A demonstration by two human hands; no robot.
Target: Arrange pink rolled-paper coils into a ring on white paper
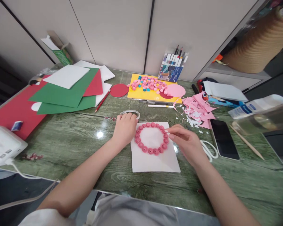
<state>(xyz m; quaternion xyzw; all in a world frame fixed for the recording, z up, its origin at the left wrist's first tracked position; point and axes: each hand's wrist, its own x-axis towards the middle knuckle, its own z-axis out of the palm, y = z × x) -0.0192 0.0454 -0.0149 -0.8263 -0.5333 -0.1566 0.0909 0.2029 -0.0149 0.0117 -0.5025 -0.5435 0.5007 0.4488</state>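
A white sheet of paper (155,164) lies on the table in front of me, with a ring of pink quilled paper coils (144,148) on it. My left hand (126,128) is closed at the sheet's upper left corner, its fingers curled over the near edge of a roll of tape (130,111). At the ring's right side, the thumb and fingertips of my right hand (187,142) pinch a small white piece (166,131) close to the coils. Whether that piece touches a coil I cannot tell.
Loose coils cover a yellow sheet (138,93) at the back, near a box of markers (171,69). Pink scraps (199,106), white scissors (209,151) and a phone (224,138) lie right. Green card (63,89) and a white charger (6,145) are left.
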